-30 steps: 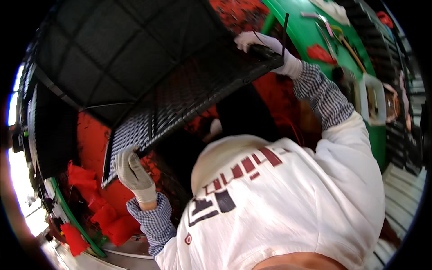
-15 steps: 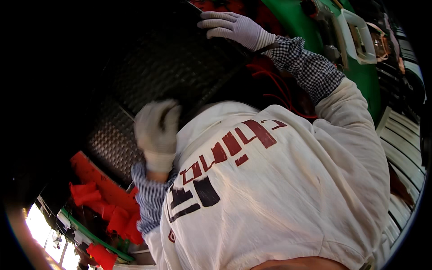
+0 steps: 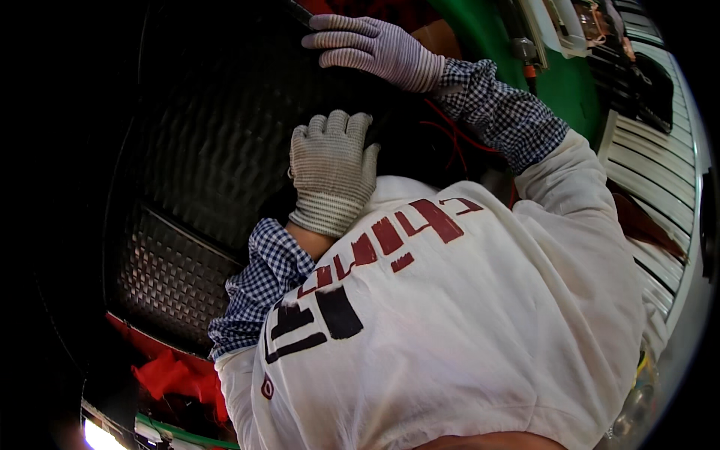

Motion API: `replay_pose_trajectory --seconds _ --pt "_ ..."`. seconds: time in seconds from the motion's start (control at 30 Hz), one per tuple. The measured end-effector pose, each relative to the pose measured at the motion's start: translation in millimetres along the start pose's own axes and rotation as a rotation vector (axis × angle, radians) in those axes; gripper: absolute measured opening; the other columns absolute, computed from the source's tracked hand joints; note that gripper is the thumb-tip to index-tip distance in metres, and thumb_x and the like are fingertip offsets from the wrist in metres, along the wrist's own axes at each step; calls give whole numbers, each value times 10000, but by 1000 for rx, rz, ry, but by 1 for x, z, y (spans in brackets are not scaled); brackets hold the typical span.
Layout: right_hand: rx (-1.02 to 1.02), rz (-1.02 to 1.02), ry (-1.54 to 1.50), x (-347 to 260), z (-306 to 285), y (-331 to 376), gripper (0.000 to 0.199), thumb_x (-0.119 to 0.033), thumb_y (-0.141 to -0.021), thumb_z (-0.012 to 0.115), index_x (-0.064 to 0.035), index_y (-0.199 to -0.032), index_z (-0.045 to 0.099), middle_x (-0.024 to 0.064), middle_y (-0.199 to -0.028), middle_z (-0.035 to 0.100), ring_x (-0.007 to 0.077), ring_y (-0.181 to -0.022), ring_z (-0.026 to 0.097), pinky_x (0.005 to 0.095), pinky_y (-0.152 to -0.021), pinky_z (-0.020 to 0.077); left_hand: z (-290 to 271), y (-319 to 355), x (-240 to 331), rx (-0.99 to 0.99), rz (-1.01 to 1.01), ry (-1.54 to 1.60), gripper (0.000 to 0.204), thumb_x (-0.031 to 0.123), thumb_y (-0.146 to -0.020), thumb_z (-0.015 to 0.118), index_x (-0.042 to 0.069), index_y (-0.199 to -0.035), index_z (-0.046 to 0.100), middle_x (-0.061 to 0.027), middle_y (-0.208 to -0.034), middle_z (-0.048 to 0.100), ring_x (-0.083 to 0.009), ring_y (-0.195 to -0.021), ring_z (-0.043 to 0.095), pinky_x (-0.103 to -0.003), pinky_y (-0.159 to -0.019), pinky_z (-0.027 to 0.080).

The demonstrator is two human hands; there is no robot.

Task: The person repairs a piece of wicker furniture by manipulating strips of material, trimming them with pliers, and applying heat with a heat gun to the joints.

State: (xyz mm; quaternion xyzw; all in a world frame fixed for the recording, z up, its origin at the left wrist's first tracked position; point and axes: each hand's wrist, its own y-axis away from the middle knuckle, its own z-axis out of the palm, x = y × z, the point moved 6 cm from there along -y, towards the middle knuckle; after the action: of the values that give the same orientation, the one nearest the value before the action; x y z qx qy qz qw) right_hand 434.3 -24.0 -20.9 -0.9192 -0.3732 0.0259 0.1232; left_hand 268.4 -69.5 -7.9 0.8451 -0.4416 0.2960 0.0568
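Black woven panel (image 3: 214, 172), lengthwise toward upper-right

Across the front of my white top (image 3: 480, 322) runs large, blocky dark red lettering (image 3: 388, 240), stretching from the middle toward the far right. Bold black lettering (image 3: 341, 311) stands at its left, with a small ringed red mark (image 3: 267, 387) nearer me.

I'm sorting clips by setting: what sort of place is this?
Probably a workshop: there's a black woven panel, checked sleeve covers and a green table with a plastic tub.
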Motion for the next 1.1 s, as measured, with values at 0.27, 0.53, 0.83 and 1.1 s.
replay_pose_trajectory --seconds 0.27,0.53,0.83,1.1 --pt "22 77 -97 -39 -59 -18 464 -101 -945 561 -60 -1407 537 147 -1533 463 292 -1430 454 389 -1082 454 -7 28 1 106 110 71 352 215 -811 786 51 -1112 706 -127 -997 685 -311 -922 642 -449 -881 481" --pt "-56 586 -844 -1 -69 33 306 -146 -950 691 -83 -1246 649 97 -1222 699 255 -1168 674 375 -987 570 -3 10 -9 42 29 25 350 176 -805 793 61 -1124 707 -123 -1020 699 -308 -930 652 -440 -882 489" --pt "-40 671 -1051 -43 -41 67 183 -67 -879 776 -24 -1033 687 73 -965 694 186 -942 688 303 -900 563 11 -7 -1 27 -87 -1 342 343 -860 762 93 -1087 708 -96 -999 686 -279 -905 637 -436 -828 479" --pt "-322 595 -1258 -20 -52 14 174 -60 -934 700 -8 -1097 731 111 -1008 664 228 -905 672 325 -806 535 11 0 -12 5 -223 32 353 378 -820 791 90 -1007 711 -92 -961 674 -273 -869 626 -429 -816 464"
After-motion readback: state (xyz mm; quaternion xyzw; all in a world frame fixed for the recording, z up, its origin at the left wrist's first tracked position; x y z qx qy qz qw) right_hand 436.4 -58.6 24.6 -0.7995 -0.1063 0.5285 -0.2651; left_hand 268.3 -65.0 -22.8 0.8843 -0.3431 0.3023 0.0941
